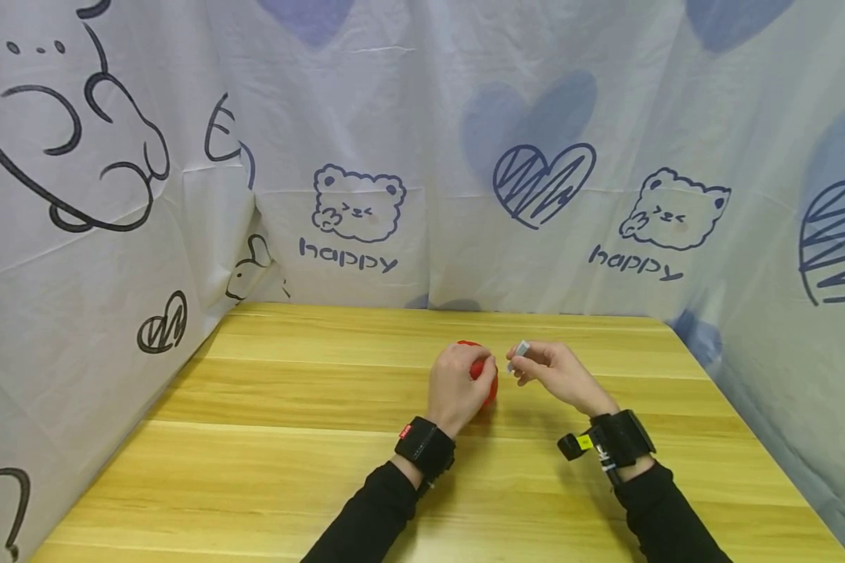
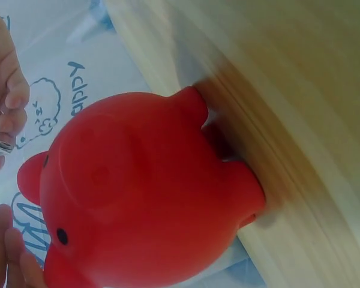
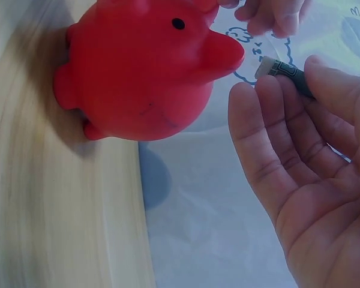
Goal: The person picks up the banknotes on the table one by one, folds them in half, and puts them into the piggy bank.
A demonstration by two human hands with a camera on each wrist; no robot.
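Observation:
A red piggy bank (image 2: pixel 144 192) with black eyes and small ears stands upright on the wooden table. My left hand (image 1: pixel 458 387) is over it, covering most of it in the head view. In the left wrist view the left fingers (image 2: pixel 9 252) show beside one ear, loosely extended. To the right, my right hand (image 1: pixel 559 375) pinches a small, tightly folded banknote (image 3: pixel 282 72) between thumb and fingers. That note is held up at head height of the bank, a short gap away from the ear (image 3: pixel 225 54) in the right wrist view.
The light wooden table (image 1: pixel 289 469) ends at the back against a white curtain (image 1: pixel 451 258) printed with hearts and bears. More curtain hangs along the left and right sides. Black bands (image 1: pixel 426 450) with cameras sit on both wrists.

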